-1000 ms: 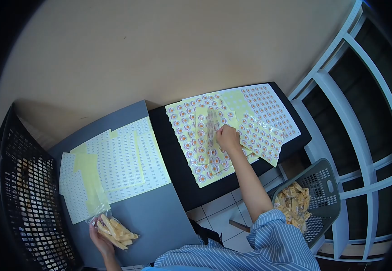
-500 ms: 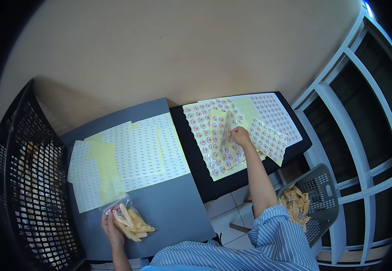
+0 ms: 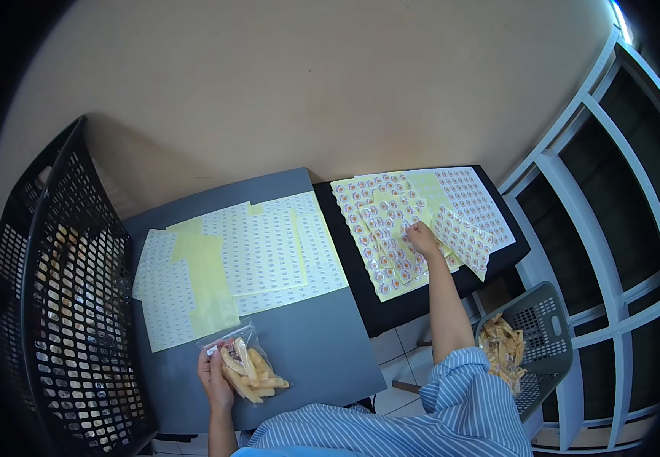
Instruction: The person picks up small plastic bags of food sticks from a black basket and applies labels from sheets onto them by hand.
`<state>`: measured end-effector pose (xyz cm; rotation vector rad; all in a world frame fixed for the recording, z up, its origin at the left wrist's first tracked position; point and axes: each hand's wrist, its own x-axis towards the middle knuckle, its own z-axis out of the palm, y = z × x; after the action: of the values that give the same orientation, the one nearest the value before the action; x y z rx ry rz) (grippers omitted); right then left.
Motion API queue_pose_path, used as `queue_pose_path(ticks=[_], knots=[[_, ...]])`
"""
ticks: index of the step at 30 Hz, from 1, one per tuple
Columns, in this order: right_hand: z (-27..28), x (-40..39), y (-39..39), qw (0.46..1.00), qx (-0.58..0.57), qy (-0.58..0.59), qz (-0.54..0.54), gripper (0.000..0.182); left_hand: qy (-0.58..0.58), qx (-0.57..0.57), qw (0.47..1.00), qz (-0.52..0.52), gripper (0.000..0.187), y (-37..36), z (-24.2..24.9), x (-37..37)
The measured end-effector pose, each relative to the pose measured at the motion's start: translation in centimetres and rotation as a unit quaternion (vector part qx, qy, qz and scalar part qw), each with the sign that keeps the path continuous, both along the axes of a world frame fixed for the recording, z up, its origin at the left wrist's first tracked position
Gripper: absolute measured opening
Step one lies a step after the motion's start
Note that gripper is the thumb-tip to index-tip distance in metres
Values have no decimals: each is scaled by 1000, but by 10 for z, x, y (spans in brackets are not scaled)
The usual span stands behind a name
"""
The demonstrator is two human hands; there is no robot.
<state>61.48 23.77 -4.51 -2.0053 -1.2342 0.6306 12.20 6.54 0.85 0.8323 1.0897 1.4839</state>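
My left hand (image 3: 215, 378) is closed on the left edge of a clear plastic bag (image 3: 254, 369). Pale yellow stick-shaped snacks fill the bag, and a reddish label shows near its upper left. It is held over the near part of the grey table, just below sheets of small printed labels (image 3: 261, 251). My right hand (image 3: 423, 239) reaches over overlapping sheets of round red-and-white stickers (image 3: 391, 217). Its fingers are pinched together against the top sheet, beside a bare yellow patch of backing; what lies between the fingertips is too small to make out.
A tall dark perforated basket (image 3: 79, 305) stands left, with packed bags visible through its holes. A grey-green basket (image 3: 547, 320) holding bags of snacks (image 3: 502, 350) sits low at right. The wall (image 3: 292, 99) rises behind, and a white-framed rack (image 3: 612, 183) stands right.
The top sticker sheet, bent up at my right hand before, now lies flatter. My view has shifted, so the table appears further right. My left hand still holds the bag.
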Motion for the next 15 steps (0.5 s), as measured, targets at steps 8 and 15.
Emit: queue_pose_path(ticks=[8,15], knots=[[106,-161,-50,924,222,272,148,58,-6,-13,1000,26,19,37,43,10],[124,-314,-128,871,102,305,371,105,2,34,999,-33,22,57,64,18]])
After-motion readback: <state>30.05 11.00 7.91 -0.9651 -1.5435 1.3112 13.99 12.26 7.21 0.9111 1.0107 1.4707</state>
